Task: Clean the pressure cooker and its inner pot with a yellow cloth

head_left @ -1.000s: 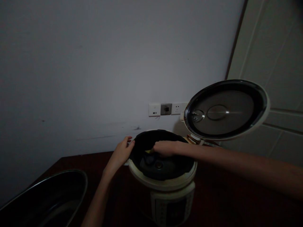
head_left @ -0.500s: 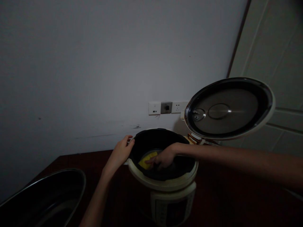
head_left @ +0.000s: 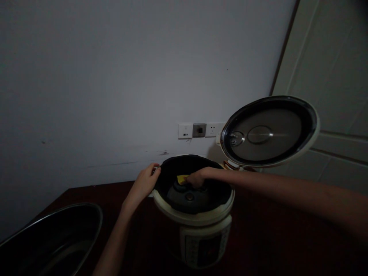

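Observation:
An electric pressure cooker point(head_left: 191, 219) with a pale body stands on the dark red table, its round lid point(head_left: 266, 132) swung up on the right-hand hinge. Inside the dark cavity, a round plate point(head_left: 189, 197) with a small central knob shows at the bottom. My left hand point(head_left: 145, 179) grips the cooker's rim on the left, thumb and fingers bent over its edge. Reaching in from the right, my right hand point(head_left: 198, 178) pinches a yellow cloth or sponge point(head_left: 182, 179) against the far inner side. Some of its fingers are hidden in shadow.
A large dark pot point(head_left: 51, 237) with a shiny rim is at the lower left on the table point(head_left: 115, 191). Behind the cooker, wall sockets point(head_left: 199, 130) sit low on the grey wall. A pale panelled door point(head_left: 330, 88) is on the right.
My right hand has moved the yellow piece from the near left of the cavity toward its far side, uncovering the bottom plate. My left hand keeps its hold on the rim.

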Available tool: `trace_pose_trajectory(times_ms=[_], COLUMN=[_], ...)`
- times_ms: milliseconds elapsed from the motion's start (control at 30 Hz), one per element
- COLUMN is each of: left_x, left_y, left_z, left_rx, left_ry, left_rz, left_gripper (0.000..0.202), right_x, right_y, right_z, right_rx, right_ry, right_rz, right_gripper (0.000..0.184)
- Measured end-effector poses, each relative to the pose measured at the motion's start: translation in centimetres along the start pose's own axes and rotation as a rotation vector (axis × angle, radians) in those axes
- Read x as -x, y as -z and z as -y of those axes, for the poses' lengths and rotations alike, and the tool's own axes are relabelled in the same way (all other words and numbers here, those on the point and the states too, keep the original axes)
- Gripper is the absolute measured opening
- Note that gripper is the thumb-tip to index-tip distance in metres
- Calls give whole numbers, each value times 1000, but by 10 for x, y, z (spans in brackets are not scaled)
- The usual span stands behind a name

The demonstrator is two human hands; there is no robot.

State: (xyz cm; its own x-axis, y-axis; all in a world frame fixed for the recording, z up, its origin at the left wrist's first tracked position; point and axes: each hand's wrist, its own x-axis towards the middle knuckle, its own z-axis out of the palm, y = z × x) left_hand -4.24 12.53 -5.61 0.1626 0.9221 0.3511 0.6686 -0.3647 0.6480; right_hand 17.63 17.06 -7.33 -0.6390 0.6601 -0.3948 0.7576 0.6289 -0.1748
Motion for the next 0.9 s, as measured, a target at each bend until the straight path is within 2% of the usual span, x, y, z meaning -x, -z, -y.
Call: trace_pose_trajectory(times_ms=[100,200,300,533,633,733,800,900], left_x=[0,0,-1,0,0,-1,-1,-1], left_y=[0,0,-1,0,-1,-1,-1,-1], left_z=[0,1,2,0,0,0,0,-1], left_rx=[6,7,-5,-9,9,5,-6,-9], left_ry=[-19,-27,-21,-13,-18,-26,-20,-8], left_rz=[6,-3,-15,-7,-9,-21,-22,-13], left_gripper=[39,38,38,40,40,40,40,40], right_x=[8,17,27,57,67,67,59,41], right_y=[-3,-8,-11,1,6,6,3,-1], right_z=[-8,-5,7,42,50,53,55,58], right_rx=[0,15,30,-81,-285,-464,-414,-231], right_ry=[-154,-245,-265,-143,-103,-33,43,139], right_rz=[67,179,308,403,483,516,488,301], right_gripper=[4,7,10,19,29,39,39,29])
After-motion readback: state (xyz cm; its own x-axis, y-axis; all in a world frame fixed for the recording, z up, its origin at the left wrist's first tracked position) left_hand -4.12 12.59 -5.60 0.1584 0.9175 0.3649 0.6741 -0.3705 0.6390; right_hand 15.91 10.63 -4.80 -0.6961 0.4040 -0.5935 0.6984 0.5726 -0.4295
